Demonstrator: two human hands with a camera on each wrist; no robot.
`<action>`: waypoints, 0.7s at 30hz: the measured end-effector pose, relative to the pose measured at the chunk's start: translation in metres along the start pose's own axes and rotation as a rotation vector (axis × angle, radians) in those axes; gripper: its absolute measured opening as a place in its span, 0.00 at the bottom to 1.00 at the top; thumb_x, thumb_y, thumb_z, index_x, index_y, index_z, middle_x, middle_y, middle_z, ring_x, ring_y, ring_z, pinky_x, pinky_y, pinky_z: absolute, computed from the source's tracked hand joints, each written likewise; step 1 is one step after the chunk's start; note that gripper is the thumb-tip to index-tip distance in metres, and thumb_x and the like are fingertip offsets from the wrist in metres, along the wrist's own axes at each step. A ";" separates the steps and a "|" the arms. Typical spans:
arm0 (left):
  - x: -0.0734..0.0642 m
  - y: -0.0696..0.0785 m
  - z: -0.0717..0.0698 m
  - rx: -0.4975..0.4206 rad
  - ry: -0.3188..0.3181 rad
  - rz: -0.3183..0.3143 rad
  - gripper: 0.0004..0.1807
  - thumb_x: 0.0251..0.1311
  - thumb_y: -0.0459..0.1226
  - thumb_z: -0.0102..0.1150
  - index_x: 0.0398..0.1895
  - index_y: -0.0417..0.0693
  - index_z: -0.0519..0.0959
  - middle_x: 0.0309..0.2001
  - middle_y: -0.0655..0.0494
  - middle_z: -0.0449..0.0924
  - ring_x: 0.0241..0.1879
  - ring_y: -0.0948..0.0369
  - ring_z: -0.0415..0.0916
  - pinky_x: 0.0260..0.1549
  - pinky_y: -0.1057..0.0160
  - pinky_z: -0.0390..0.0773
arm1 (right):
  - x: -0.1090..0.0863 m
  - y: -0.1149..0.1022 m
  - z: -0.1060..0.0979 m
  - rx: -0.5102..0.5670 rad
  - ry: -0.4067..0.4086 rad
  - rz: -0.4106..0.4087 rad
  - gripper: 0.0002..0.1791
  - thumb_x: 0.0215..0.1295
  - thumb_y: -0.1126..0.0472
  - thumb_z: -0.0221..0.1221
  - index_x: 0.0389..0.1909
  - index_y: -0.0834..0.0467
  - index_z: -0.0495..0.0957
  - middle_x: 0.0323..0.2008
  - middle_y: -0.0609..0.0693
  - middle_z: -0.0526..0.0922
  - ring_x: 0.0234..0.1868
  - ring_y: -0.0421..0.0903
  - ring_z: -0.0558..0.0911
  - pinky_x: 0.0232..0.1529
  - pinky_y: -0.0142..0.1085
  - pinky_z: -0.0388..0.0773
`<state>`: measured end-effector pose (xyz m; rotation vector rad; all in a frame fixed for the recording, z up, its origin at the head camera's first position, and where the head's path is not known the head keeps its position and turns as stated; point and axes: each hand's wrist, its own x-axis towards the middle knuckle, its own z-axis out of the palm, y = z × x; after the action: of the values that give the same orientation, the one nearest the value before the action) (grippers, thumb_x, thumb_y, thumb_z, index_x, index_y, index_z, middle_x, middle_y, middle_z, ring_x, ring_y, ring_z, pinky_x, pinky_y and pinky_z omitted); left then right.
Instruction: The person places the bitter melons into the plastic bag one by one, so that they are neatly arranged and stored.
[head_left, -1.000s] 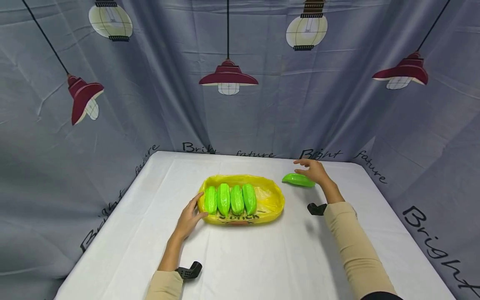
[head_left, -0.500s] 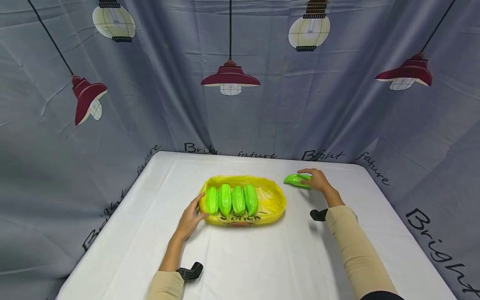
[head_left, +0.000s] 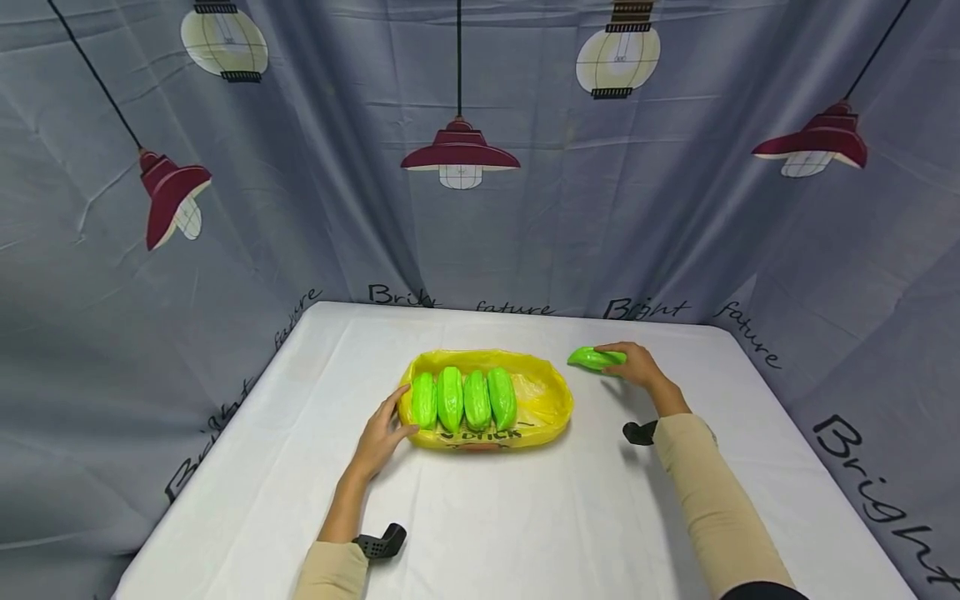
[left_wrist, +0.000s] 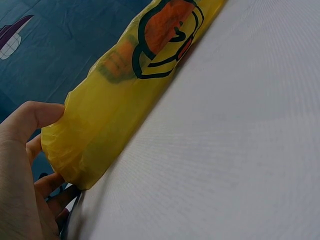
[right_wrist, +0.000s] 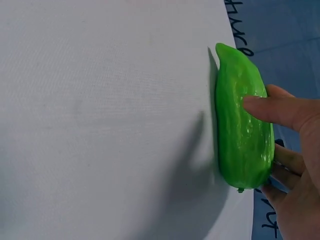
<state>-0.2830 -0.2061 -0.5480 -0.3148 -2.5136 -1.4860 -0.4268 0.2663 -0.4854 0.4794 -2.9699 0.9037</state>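
A yellow plastic bag [head_left: 540, 408] with dark print lies with its mouth wide on the white table, several bright green bitter melons [head_left: 476, 400] side by side in its left part. My left hand [head_left: 377, 442] holds the bag's left end, thumb on the near side. In the left wrist view its fingers [left_wrist: 50, 184] bend round that end. To the right of the bag, my right hand [head_left: 636, 365] grips another glossy, ridged bitter melon [right_wrist: 242, 145], low over the table. In the right wrist view the thumb lies across its side and the fingers pass behind it.
The white cloth-covered table [head_left: 495, 533] runs back to a grey-blue curtain [head_left: 525, 242] printed with lamps and lettering. Black wrist devices [head_left: 381, 542] sit on both forearms. Inside the bag, the right part shows bare yellow plastic.
My right hand has come down onto the bitter melon at the right, and its fingers have closed round it. The left hand and the bag have stayed in place.
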 end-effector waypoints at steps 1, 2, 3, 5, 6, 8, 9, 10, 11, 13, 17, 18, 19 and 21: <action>0.000 0.000 0.000 -0.001 0.001 0.002 0.37 0.54 0.43 0.60 0.69 0.60 0.58 0.67 0.46 0.58 0.65 0.47 0.54 0.61 0.42 0.54 | -0.001 0.000 0.000 0.003 -0.011 0.008 0.26 0.52 0.66 0.64 0.56 0.61 0.74 0.56 0.66 0.71 0.60 0.67 0.63 0.59 0.61 0.55; 0.000 0.001 0.000 0.001 0.003 0.007 0.37 0.54 0.43 0.60 0.69 0.60 0.58 0.67 0.45 0.58 0.65 0.46 0.54 0.61 0.42 0.54 | -0.001 0.001 0.000 0.006 -0.019 0.018 0.27 0.53 0.66 0.64 0.56 0.61 0.74 0.57 0.66 0.70 0.60 0.67 0.62 0.59 0.61 0.55; 0.000 0.001 0.000 0.001 0.005 0.009 0.37 0.54 0.43 0.60 0.69 0.59 0.58 0.67 0.45 0.58 0.65 0.46 0.54 0.61 0.42 0.54 | -0.002 0.002 0.000 0.011 -0.023 0.027 0.27 0.53 0.65 0.64 0.57 0.60 0.73 0.58 0.66 0.69 0.61 0.68 0.61 0.59 0.62 0.55; 0.000 0.001 0.000 0.001 0.005 0.014 0.38 0.54 0.43 0.60 0.69 0.58 0.58 0.67 0.45 0.57 0.65 0.46 0.54 0.61 0.42 0.54 | -0.003 0.003 0.000 0.009 -0.031 0.033 0.28 0.54 0.65 0.64 0.58 0.59 0.73 0.59 0.66 0.68 0.61 0.68 0.61 0.59 0.62 0.55; 0.000 0.001 0.000 0.000 0.004 0.015 0.38 0.54 0.43 0.60 0.69 0.57 0.58 0.67 0.45 0.57 0.66 0.46 0.54 0.61 0.42 0.54 | -0.003 0.003 0.000 0.003 -0.032 0.032 0.28 0.54 0.65 0.64 0.58 0.59 0.73 0.59 0.67 0.68 0.61 0.68 0.61 0.59 0.63 0.55; 0.000 0.001 0.000 -0.001 0.004 0.017 0.38 0.54 0.43 0.60 0.69 0.57 0.58 0.67 0.45 0.57 0.66 0.47 0.54 0.62 0.43 0.54 | -0.004 0.004 0.000 -0.010 -0.035 0.037 0.29 0.53 0.64 0.64 0.59 0.58 0.72 0.59 0.67 0.68 0.59 0.69 0.62 0.58 0.63 0.56; 0.000 0.001 0.000 -0.006 0.004 0.017 0.38 0.54 0.43 0.60 0.69 0.57 0.58 0.67 0.45 0.57 0.66 0.47 0.54 0.62 0.43 0.54 | -0.004 0.004 0.000 -0.015 -0.041 0.044 0.30 0.53 0.63 0.64 0.60 0.57 0.71 0.59 0.67 0.67 0.58 0.69 0.62 0.57 0.62 0.57; 0.000 0.001 0.001 -0.007 0.005 0.018 0.38 0.54 0.42 0.60 0.69 0.57 0.58 0.67 0.45 0.57 0.66 0.47 0.54 0.62 0.44 0.54 | -0.004 0.004 0.001 -0.019 -0.049 0.052 0.31 0.53 0.63 0.64 0.61 0.57 0.70 0.59 0.68 0.67 0.56 0.69 0.62 0.56 0.62 0.58; 0.000 0.001 0.001 -0.009 0.007 0.019 0.38 0.54 0.42 0.60 0.69 0.57 0.58 0.67 0.45 0.58 0.66 0.47 0.54 0.62 0.44 0.54 | -0.004 0.004 0.001 -0.023 -0.057 0.061 0.31 0.54 0.62 0.64 0.61 0.56 0.70 0.60 0.67 0.66 0.55 0.67 0.63 0.55 0.61 0.58; 0.000 0.001 0.001 -0.009 0.009 0.016 0.37 0.54 0.42 0.60 0.69 0.58 0.59 0.67 0.46 0.58 0.66 0.48 0.54 0.62 0.45 0.54 | -0.004 0.004 0.002 -0.023 -0.074 0.086 0.33 0.54 0.61 0.64 0.63 0.56 0.68 0.60 0.68 0.65 0.52 0.66 0.62 0.53 0.60 0.59; 0.001 0.000 0.001 -0.003 0.002 0.007 0.37 0.55 0.43 0.59 0.69 0.59 0.58 0.67 0.46 0.57 0.66 0.48 0.54 0.62 0.45 0.54 | -0.006 0.003 0.003 -0.015 -0.100 0.116 0.36 0.55 0.59 0.64 0.66 0.55 0.64 0.61 0.69 0.64 0.52 0.65 0.62 0.53 0.60 0.59; 0.001 0.000 0.001 -0.002 0.002 0.005 0.37 0.55 0.43 0.60 0.69 0.59 0.58 0.67 0.46 0.57 0.66 0.48 0.54 0.62 0.45 0.54 | -0.006 0.003 0.004 -0.006 -0.100 0.123 0.37 0.54 0.58 0.64 0.66 0.55 0.63 0.61 0.69 0.64 0.53 0.65 0.63 0.53 0.60 0.60; 0.001 0.000 0.001 -0.001 0.000 0.006 0.37 0.55 0.42 0.60 0.69 0.59 0.58 0.67 0.46 0.57 0.66 0.48 0.54 0.62 0.45 0.54 | -0.006 0.004 0.004 -0.002 -0.098 0.125 0.37 0.54 0.58 0.65 0.66 0.55 0.63 0.61 0.69 0.64 0.54 0.65 0.63 0.54 0.60 0.60; 0.001 0.000 0.001 0.000 -0.003 0.007 0.37 0.55 0.42 0.60 0.69 0.59 0.58 0.67 0.46 0.57 0.66 0.48 0.54 0.62 0.45 0.54 | -0.007 0.005 0.006 0.006 -0.093 0.126 0.39 0.54 0.56 0.65 0.67 0.54 0.62 0.60 0.69 0.65 0.55 0.65 0.65 0.54 0.59 0.61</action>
<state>-0.2843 -0.2055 -0.5483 -0.3252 -2.5124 -1.4844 -0.4210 0.2690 -0.4936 0.3469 -3.1131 0.9242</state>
